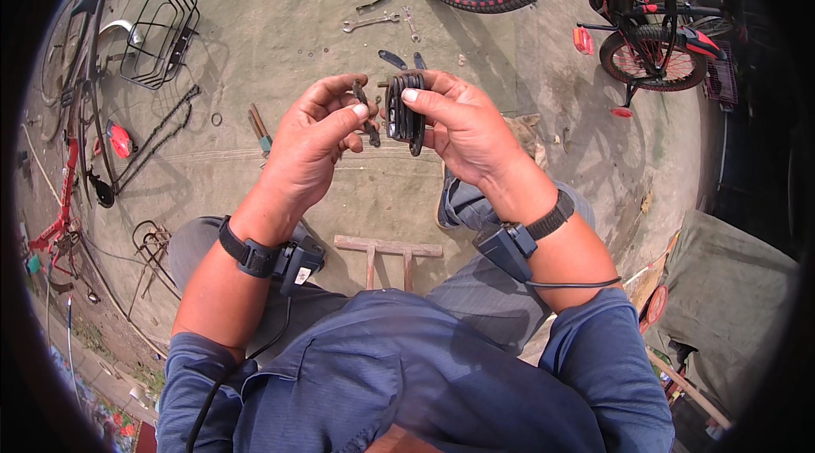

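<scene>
Both hands are raised in front of me, a small gap between them. My left hand [312, 132] pinches a small, dark, narrow metal piece [373, 132] between thumb and fingers. My right hand [469, 123] grips a black ribbed thing [397, 118], made of several loops or plates side by side like a coil; its exact kind I cannot make out. A short rod or bolt end pokes out of its upper left side. The right fingers behind it are partly hidden.
Wrenches [371, 22], pliers [260, 130] and a bicycle chain [159, 137] lie on the green ground sheet. A black wire basket [161, 39] is at left, a bicycle wheel [486, 3] at the far side. A wooden stool [388, 247] stands between my legs.
</scene>
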Demonstrator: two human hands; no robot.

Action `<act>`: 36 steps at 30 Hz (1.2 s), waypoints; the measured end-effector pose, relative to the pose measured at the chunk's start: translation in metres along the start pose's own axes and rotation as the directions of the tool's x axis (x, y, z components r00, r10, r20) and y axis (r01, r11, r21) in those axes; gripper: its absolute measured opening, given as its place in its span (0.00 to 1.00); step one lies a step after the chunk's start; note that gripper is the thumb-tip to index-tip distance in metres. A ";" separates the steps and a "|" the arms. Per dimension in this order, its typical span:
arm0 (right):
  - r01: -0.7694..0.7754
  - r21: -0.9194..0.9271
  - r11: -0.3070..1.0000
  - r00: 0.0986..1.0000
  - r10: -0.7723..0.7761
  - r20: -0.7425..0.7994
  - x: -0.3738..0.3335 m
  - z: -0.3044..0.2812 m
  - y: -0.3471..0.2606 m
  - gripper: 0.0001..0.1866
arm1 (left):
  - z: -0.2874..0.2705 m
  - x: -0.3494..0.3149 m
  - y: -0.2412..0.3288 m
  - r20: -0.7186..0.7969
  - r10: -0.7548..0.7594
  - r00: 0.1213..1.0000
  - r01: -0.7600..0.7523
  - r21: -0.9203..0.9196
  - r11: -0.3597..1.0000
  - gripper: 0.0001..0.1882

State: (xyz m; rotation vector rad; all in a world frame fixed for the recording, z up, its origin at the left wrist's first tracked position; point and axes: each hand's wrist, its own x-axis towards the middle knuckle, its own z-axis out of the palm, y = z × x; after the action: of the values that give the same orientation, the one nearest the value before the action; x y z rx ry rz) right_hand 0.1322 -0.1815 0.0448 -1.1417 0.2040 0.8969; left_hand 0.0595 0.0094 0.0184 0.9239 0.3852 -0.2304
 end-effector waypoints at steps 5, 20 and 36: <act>-0.029 0.086 0.996 1.000 0.028 0.012 0.003 -0.001 0.000 0.10 | -0.001 0.000 -0.001 0.002 0.001 1.000 -0.001 -0.006 1.000 0.23; -0.007 0.116 0.993 1.000 0.008 -0.010 0.002 -0.001 0.001 0.09 | -0.001 0.000 0.000 0.009 -0.004 1.000 0.004 -0.005 1.000 0.23; 0.002 0.105 0.994 1.000 -0.003 0.002 0.003 -0.003 0.002 0.13 | -0.001 0.000 0.000 0.006 0.001 1.000 -0.001 -0.011 1.000 0.23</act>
State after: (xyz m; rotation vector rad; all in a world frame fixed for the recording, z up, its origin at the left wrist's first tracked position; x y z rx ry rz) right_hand 0.1336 -0.1823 0.0410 -1.0430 0.2454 0.8751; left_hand 0.0594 0.0104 0.0181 0.9125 0.3807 -0.2301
